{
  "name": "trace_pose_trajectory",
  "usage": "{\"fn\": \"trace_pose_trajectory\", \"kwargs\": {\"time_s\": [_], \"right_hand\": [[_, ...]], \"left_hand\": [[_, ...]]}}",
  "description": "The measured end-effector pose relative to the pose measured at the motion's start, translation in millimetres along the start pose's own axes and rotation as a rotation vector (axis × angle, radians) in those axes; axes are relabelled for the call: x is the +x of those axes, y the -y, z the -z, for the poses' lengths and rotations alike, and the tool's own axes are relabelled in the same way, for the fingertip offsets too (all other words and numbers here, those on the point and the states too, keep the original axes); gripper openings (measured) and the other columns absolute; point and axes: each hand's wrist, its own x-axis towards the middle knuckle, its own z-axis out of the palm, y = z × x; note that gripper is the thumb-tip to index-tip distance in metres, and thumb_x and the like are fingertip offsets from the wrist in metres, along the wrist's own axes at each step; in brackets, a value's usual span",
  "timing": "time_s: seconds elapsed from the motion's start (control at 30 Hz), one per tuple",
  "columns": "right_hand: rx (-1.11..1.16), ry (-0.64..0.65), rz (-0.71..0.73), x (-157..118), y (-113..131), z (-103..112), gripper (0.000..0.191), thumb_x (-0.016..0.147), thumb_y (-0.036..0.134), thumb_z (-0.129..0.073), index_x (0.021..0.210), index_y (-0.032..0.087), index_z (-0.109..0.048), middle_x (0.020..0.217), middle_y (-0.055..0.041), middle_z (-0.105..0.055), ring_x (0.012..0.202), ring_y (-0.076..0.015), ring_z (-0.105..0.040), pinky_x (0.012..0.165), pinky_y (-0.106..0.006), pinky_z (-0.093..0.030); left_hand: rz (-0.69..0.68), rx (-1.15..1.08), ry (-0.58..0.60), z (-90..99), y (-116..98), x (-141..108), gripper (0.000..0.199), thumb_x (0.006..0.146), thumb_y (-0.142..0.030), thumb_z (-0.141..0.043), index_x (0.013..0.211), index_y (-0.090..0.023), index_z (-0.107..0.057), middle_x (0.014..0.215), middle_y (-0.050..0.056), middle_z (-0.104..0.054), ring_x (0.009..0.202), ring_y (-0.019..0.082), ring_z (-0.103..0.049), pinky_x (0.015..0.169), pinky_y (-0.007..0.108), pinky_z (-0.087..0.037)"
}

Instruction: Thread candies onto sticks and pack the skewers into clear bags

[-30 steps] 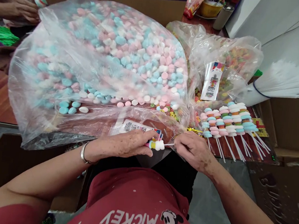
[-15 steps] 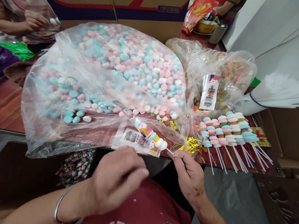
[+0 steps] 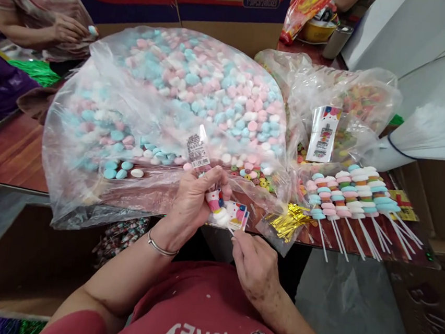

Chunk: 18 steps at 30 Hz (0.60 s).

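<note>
My left hand (image 3: 190,200) is closed around a marshmallow skewer (image 3: 221,217) in a clear printed bag (image 3: 197,151), whose top end sticks up past my thumb. White marshmallows show below my fingers; the middle of the skewer is hidden by them. My right hand (image 3: 256,265) pinches the skewer's white stick at its lower end. Under the skewer, at the table's front edge, lie flat printed bags (image 3: 240,216). Gold twist ties (image 3: 290,221) rest to the right of them. Further right, several finished rows of marshmallow skewers (image 3: 346,194) lie side by side, sticks toward me.
A big clear sack of marshmallows (image 3: 199,86) covers much of the table (image 3: 7,151). Behind the skewers sit a sack of gummy rings (image 3: 371,97), a bundle of printed bags (image 3: 323,134) and white sticks (image 3: 434,135). A co-worker's hand (image 3: 68,29) holds a marshmallow.
My left hand has moved up and forward from above my lap and closed on the bagged skewer. My right hand, holding the stick, has shifted slightly left and down. The view has turned slightly.
</note>
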Motion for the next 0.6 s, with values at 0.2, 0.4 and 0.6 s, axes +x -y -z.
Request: {"fn": "trace_pose_trajectory", "kwargs": {"time_s": [0.2, 0.4, 0.6], "right_hand": [[0.381, 0.081, -0.341, 1.5, 7.6, -10.8, 0.019, 0.096, 0.018, -0.039, 0.086, 0.019, -0.055, 0.056, 0.0039, -0.054, 0.047, -0.0090, -0.049, 0.049, -0.021, -0.038], [1.023, 0.106, -0.772, 10.3, 15.2, -23.5, 0.027, 0.096, 0.041, -0.041, 0.080, 0.021, -0.049, 0.050, 0.0082, -0.040, 0.041, -0.0068, -0.035, 0.041, -0.020, -0.031], [0.842, 0.087, -0.599, 7.1, 3.3, -14.0, 0.024, 0.097, 0.035, -0.044, 0.085, 0.020, -0.057, 0.052, 0.0066, -0.046, 0.043, -0.0076, -0.040, 0.044, -0.020, -0.033]], "left_hand": [[0.042, -0.010, 0.073, -2.1, 22.3, -6.4, 0.041, 0.059, -0.035, -0.090, 0.078, -0.016, -0.059, 0.055, -0.006, -0.057, 0.042, 0.007, -0.051, 0.043, 0.019, -0.041], [0.096, 0.005, 0.053, 0.1, 44.5, -30.0, 0.038, 0.063, -0.038, -0.088, 0.070, -0.016, -0.058, 0.058, -0.005, -0.058, 0.052, 0.008, -0.055, 0.052, 0.020, -0.046], [0.023, 0.010, 0.099, 12.9, 17.9, -15.5, 0.058, 0.053, -0.057, -0.090, 0.086, -0.017, -0.066, 0.084, 0.006, -0.074, 0.079, 0.022, -0.072, 0.070, 0.031, -0.057]]}}
